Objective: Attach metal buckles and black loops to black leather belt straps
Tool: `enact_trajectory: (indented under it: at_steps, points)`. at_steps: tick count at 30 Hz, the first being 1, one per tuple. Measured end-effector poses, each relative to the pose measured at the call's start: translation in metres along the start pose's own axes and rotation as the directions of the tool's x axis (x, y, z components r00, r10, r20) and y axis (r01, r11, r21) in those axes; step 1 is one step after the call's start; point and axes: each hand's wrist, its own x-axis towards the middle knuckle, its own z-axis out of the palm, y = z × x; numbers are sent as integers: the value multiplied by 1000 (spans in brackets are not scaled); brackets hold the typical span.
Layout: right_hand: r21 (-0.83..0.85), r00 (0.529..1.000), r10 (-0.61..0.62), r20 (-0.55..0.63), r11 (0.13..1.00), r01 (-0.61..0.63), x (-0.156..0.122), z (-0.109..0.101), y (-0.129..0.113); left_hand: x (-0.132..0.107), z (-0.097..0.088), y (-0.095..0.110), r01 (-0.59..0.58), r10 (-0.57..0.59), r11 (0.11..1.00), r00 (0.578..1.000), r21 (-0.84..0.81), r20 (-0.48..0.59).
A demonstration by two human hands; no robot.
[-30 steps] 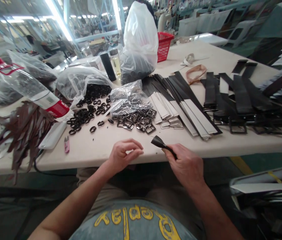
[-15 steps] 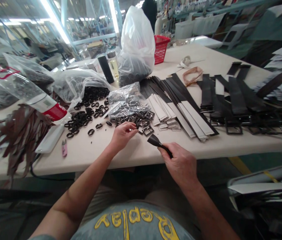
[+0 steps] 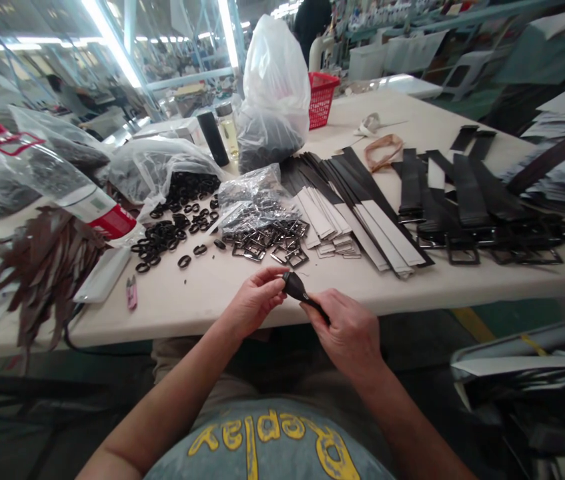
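My right hand (image 3: 349, 330) is closed round a narrow black strap (image 3: 296, 288) whose folded end points up and left over the table's front edge. My left hand (image 3: 255, 303) pinches at that strap end with thumb and fingertips; whether a small part sits between them I cannot make out. Just beyond the hands lies a heap of dark metal buckles (image 3: 267, 241) spilling from a clear bag (image 3: 252, 193). Left of it, black oval loops (image 3: 167, 233) are scattered in front of another plastic bag.
Black-and-white strap pieces (image 3: 357, 220) and finished black belts with buckles (image 3: 467, 213) cover the table's right side. Brown strips (image 3: 42, 267), a white tray (image 3: 102, 273) and pink snips (image 3: 132, 292) lie at left. A big white bag (image 3: 275, 87), bottles and a red basket (image 3: 322, 97) stand behind.
My left hand reached out to the buckle heap, then came back and now pinches the strap end. My right hand has shifted slightly left with the strap.
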Motion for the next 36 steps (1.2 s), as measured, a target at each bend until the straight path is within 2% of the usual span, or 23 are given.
enact_trajectory:
  at_steps: [4,9,13,17,21,22,23,25,27,32,34,36]
  points:
    - [133,995,-53,80,990,42,-5,-8,3,-5,-5,5,107,-107,994,989,2,105]
    - [335,977,-155,145,937,98,-14,-17,8,-17,-8,3,243,-229,970,943,-27,243]
    - [387,963,-228,143,909,158,-17,-19,12,-19,-11,-5,258,-232,965,913,-35,334]
    - [453,946,-283,158,872,185,-13,-20,6,-18,-16,-9,261,-249,965,896,17,367]
    - [473,938,-308,156,857,203,-11,-20,1,-22,-17,-9,338,-332,939,834,66,442]
    - [451,941,-303,150,868,207,-11,-20,1,-24,-15,-9,341,-333,938,844,58,420]
    - [411,948,-287,139,887,208,-12,-20,1,-25,-13,-9,321,-314,946,876,42,366]
    - [298,964,-245,102,932,205,-14,-18,3,-28,-8,-9,225,-222,974,955,11,197]
    - [183,974,-216,65,962,201,-16,-15,4,-32,-2,-11,128,-130,991,989,35,73]
    - [18,981,-186,52,983,185,-23,-4,1,-42,2,-27,91,-101,990,991,111,91]
    - [34,989,-138,60,990,136,-25,-3,0,-45,2,-33,75,-84,993,992,94,93]
    - [128,991,-50,121,991,34,-25,-5,0,-47,1,-34,10,-28,990,991,144,129]
